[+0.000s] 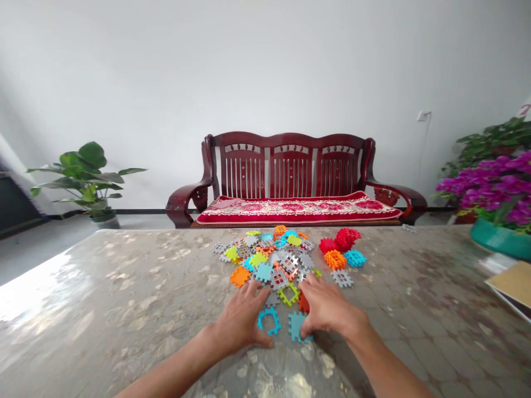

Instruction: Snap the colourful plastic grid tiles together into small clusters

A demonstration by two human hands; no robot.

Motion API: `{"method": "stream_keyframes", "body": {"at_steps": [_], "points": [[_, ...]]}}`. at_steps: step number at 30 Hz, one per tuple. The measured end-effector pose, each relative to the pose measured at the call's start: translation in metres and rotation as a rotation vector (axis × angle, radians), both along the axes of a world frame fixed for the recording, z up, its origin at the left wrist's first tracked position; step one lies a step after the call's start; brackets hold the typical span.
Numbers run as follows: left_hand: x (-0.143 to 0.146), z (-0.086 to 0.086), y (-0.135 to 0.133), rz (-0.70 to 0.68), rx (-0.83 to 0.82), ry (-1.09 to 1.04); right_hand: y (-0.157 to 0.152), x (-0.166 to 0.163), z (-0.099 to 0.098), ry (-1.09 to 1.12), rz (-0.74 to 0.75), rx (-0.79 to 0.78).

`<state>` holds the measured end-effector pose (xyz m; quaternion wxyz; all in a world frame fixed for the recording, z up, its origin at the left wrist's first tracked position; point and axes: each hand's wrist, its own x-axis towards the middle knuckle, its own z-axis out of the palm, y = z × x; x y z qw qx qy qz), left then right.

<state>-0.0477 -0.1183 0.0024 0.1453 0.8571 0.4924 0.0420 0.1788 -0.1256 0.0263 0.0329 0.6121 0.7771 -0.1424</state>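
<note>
A loose heap of flat plastic interlocking tiles (263,271) with notched edges lies mid-table, in grey, orange, blue, lime green and teal. My left hand (244,316) rests at the heap's near left, thumb and fingers apart, beside a blue ring-shaped tile (269,321). On the near right, my right hand (326,305) has its fingers spread around tiles, the thumb touching a teal square tile (296,326). Between the hands lies a lime green open-centred tile (289,294). A red-orange tile (303,303) is partly covered by my right hand.
Right of the heap sit red joined tiles (347,239), an orange piece (334,260), a blue piece (355,258) and a grey tile (342,278). Purple flowers in a teal pot (498,239) stand at the table's right. Behind the table is a wooden bench (290,166).
</note>
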Motion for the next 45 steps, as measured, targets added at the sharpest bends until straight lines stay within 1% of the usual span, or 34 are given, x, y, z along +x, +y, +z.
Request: {"method": "stream_keyframes", "body": {"at_steps": [7,12,15,17,19,21,23,25,26,27,28,30,32,34,37,40,45], "points": [[0.004,0.005,0.01,0.004,-0.058,0.045,0.002,-0.001,0.0,0.006,-0.015,-0.041],[0.005,-0.003,0.013,0.021,-0.077,0.013,0.009,0.008,-0.007,0.024,-0.056,0.015],[0.004,-0.007,0.013,0.029,-0.084,-0.028,0.012,0.014,-0.013,0.07,-0.068,0.019],[0.002,-0.006,0.014,0.027,-0.091,-0.052,0.015,0.018,-0.016,0.109,-0.071,0.004],[0.001,-0.003,0.016,0.031,-0.116,-0.068,0.019,0.021,-0.018,0.152,-0.107,-0.005],[0.001,0.002,0.018,0.051,-0.154,-0.077,0.022,0.023,-0.018,0.251,-0.162,0.003],[0.003,0.005,0.02,0.078,-0.17,-0.075,0.024,0.023,-0.016,0.427,-0.18,-0.027],[0.008,0.005,0.021,0.106,-0.145,-0.046,0.023,0.019,-0.014,0.595,-0.114,-0.128],[0.011,0.005,0.021,0.122,-0.118,-0.022,0.021,0.016,-0.013,0.638,-0.062,-0.19],[0.014,0.005,0.02,0.137,-0.088,0.005,0.018,0.013,-0.013,0.641,-0.001,-0.232],[0.018,0.004,0.019,0.148,-0.062,0.031,0.015,0.009,-0.012,0.603,0.06,-0.242],[0.024,0.004,0.017,0.165,-0.031,0.068,0.007,0.002,-0.012,0.441,0.151,-0.176],[0.028,0.004,0.015,0.183,-0.027,0.077,0.001,-0.002,-0.012,0.263,0.195,-0.087],[0.03,0.004,0.015,0.203,-0.034,0.058,-0.003,-0.005,-0.009,0.16,0.198,-0.059],[0.028,0.0,0.017,0.231,-0.043,-0.002,-0.005,-0.007,-0.005,0.119,0.2,-0.072],[0.025,-0.009,0.02,0.257,-0.055,-0.082,-0.005,-0.008,-0.003,0.116,0.214,-0.07],[0.023,-0.026,0.027,0.301,-0.123,-0.328,-0.003,-0.005,-0.011,0.134,0.21,-0.085]]}}
